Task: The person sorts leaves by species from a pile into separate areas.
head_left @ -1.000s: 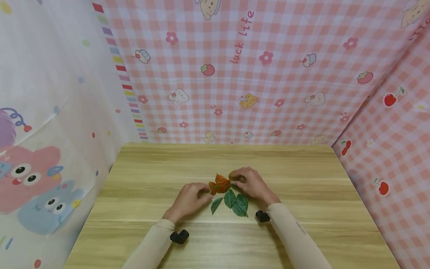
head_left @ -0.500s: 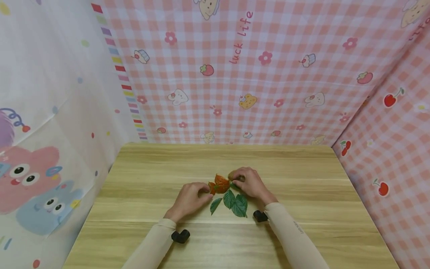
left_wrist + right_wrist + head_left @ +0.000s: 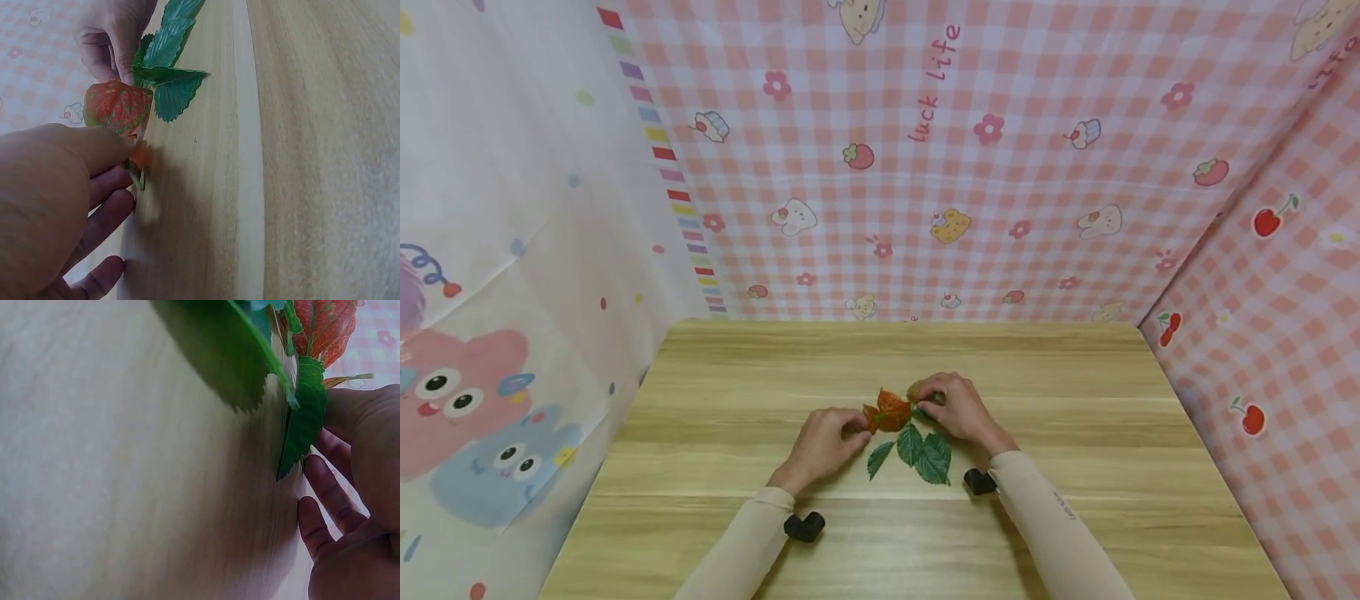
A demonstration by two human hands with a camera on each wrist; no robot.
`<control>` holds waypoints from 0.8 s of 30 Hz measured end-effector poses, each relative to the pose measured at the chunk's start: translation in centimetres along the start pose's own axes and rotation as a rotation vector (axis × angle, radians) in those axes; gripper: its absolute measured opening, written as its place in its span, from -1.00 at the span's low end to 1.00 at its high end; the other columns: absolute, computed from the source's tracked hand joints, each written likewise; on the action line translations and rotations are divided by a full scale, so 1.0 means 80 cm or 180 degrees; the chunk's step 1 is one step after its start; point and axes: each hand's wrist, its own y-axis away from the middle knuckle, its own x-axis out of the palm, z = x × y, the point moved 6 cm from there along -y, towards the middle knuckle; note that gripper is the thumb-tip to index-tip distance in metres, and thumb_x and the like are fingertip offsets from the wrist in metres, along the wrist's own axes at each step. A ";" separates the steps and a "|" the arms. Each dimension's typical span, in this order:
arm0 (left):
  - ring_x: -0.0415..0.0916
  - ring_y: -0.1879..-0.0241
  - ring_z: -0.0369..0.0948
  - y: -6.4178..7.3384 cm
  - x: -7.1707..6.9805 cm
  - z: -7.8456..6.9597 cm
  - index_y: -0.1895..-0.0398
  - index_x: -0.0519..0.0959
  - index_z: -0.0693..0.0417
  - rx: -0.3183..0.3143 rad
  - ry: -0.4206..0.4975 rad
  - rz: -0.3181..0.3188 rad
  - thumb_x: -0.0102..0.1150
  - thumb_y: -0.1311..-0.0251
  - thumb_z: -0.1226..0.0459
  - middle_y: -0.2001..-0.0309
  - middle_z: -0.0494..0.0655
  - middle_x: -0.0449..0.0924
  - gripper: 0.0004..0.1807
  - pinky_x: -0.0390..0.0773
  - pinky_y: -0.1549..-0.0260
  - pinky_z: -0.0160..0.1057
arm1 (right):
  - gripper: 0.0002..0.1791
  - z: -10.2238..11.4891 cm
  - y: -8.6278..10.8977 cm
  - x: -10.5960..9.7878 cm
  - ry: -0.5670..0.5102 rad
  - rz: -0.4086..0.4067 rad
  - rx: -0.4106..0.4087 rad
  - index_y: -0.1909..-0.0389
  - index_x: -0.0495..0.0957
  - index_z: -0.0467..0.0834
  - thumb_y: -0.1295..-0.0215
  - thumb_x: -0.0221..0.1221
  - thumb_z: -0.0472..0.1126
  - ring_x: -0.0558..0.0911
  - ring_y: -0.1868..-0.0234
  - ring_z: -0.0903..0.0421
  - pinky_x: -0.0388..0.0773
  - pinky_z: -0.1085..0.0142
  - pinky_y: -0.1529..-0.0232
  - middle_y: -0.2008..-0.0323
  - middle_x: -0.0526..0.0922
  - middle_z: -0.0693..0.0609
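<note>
A leafy sprig with papery orange pods, like a Chinese lantern branch, lies on the table between the hands. Its large veined orange pod (image 3: 892, 412) sits in the middle, with serrated green leaves (image 3: 933, 459) spread on the near side. My left hand (image 3: 822, 442) pinches the small orange end piece (image 3: 142, 154) between thumb and forefinger; its other fingers spread by the tabletop. On the other side, my right hand (image 3: 961, 414) holds the sprig's right end, beside a brownish-yellow part (image 3: 915, 391). A green leaf (image 3: 307, 415) partly hides those fingertips in the right wrist view.
The wood-grain table (image 3: 715, 367) extends around the hands on all sides. Behind it hangs a pink checked cloth (image 3: 827, 183), with a white patterned cloth (image 3: 550, 275) at left. Black wrist cameras (image 3: 805, 527) sit on both beige sleeves.
The head view has shifted slightly, so the scene sits a little further left. My right forearm has drawn slightly inward; both hands keep their places on the sprig.
</note>
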 end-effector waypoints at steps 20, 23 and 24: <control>0.82 0.02 -0.13 0.019 -0.029 0.021 0.07 0.86 0.09 -0.0173 0.0368 -0.0049 0.49 -0.46 0.35 0.06 -0.06 0.88 -0.93 0.81 -0.09 -0.09 | -0.95 -0.026 -0.003 0.011 -0.0081 -0.0209 -0.0297 0.23 0.85 -0.01 -0.45 0.54 -0.17 0.75 -0.07 -0.11 0.66 -0.13 -0.25 0.01 0.88 0.00; 0.79 0.03 -0.17 0.022 -0.037 0.031 0.08 0.86 0.06 -0.0241 0.0375 -0.0074 0.50 -0.46 0.34 0.07 -0.09 0.85 -0.93 0.80 -0.08 -0.14 | -0.95 -0.029 -0.005 0.012 -0.0059 -0.0216 -0.0394 0.21 0.84 -0.04 -0.47 0.52 -0.17 0.75 -0.05 -0.10 0.67 -0.07 -0.22 0.01 0.87 -0.02; 0.78 0.03 -0.19 0.024 -0.039 0.034 0.08 0.86 0.05 -0.0260 0.0365 -0.0082 0.50 -0.47 0.34 0.07 -0.09 0.85 -0.93 0.80 -0.06 -0.16 | -0.95 -0.025 -0.003 0.009 -0.0072 -0.0214 -0.0387 0.23 0.84 -0.03 -0.46 0.52 -0.19 0.75 -0.06 -0.11 0.67 -0.10 -0.22 0.01 0.87 -0.02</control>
